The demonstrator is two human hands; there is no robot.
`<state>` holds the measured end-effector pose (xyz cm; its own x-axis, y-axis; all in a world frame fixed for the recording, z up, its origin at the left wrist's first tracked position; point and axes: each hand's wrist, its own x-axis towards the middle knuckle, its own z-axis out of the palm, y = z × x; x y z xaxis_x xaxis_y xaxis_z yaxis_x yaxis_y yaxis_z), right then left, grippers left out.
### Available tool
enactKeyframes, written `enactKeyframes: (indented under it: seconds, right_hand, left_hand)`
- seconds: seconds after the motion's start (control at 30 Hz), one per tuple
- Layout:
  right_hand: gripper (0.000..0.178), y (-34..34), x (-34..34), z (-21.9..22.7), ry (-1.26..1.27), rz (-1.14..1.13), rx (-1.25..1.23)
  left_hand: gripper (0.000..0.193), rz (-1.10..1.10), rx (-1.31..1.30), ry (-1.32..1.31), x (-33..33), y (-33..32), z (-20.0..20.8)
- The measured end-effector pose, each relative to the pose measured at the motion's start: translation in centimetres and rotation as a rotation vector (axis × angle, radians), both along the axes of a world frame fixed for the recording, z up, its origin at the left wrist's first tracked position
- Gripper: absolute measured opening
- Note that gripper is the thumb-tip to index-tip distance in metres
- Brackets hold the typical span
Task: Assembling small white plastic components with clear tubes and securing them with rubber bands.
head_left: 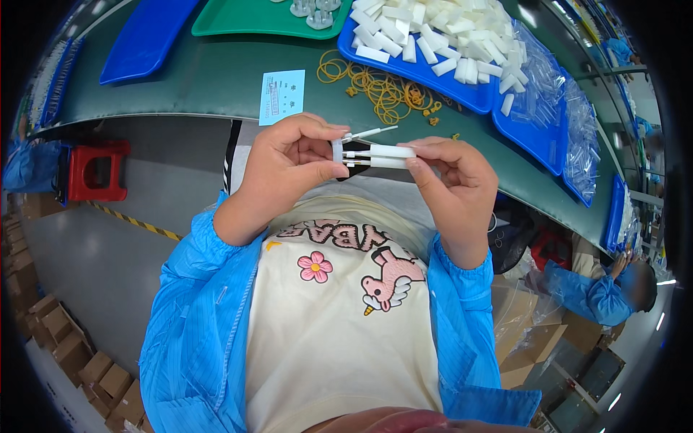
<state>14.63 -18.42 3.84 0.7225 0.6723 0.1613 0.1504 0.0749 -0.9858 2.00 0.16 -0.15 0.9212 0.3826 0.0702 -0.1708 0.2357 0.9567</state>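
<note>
My cream shirt (339, 353) and blue jacket (198, 310) sit closest. Beyond them, near the green table (206, 90), my left hand (287, 160) pinches a small pronged holder (337, 150); my right hand (456, 180) pinches two white blocks (390, 151) at its prongs, another prong (378, 133) bare.

A red plastic stool (99, 173) stands on a grey floor (137, 260) near yellow-and-black striped tape (137, 221), above cardboard boxes (71, 352) stacked at lower left. At right, a co-worker (595, 297) in blue appears near the counter (195, 83).
</note>
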Motion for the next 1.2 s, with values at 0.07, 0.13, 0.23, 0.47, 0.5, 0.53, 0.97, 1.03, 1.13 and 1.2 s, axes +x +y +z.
enactKeyframes:
  seconds: [0.07,0.13,0.23,0.47,0.5,0.53,0.97,1.03,1.13,1.2]
  right_hand:
    - [0.012,0.2,0.0,-0.8,-0.038,0.040,-0.013]
    - [0.011,0.9,-0.6,-1.8,-0.111,0.034,-0.039]
    - [0.010,1.9,-0.2,-1.2,-0.185,0.073,-0.031]
    - [0.012,5.3,5.9,1.0,-0.663,-0.139,-0.239]
    - [0.012,5.9,7.1,0.6,-0.666,-0.139,-0.238]
    - [0.014,6.7,8.3,0.0,-0.834,-0.101,-0.234]
    - [0.017,9.3,9.4,-1.2,-0.903,0.129,-0.290]
    - [0.020,9.1,9.7,-1.1,-0.808,0.129,-0.271]
    - [0.020,8.0,8.9,-1.1,-0.602,0.060,-0.212]
    - [0.019,7.4,7.7,-0.6,-0.342,0.062,-0.166]
  left_hand:
    - [0.037,-0.035,0.055,0.005,-0.2,0.1,-0.1]
    - [0.037,-0.050,0.039,-0.004,-0.2,0.1,-0.3]
    - [0.039,-0.055,-0.034,-0.012,-0.3,0.2,-0.4]
    - [0.033,0.054,-0.203,-0.093,-1.5,2.2,-1.4]
    - [0.033,0.054,-0.202,-0.096,-1.7,2.3,-1.3]
    - [0.030,0.083,-0.248,-0.099,-1.7,2.4,-1.2]
    - [0.038,0.137,-0.190,-0.109,-2.7,2.9,-1.1]
    - [0.039,0.145,-0.213,-0.079,-2.6,2.8,-0.4]
    - [0.041,0.147,-0.213,-0.052,-2.5,2.8,-0.6]
    - [0.041,0.148,-0.191,-0.051,-2.5,2.8,-0.7]
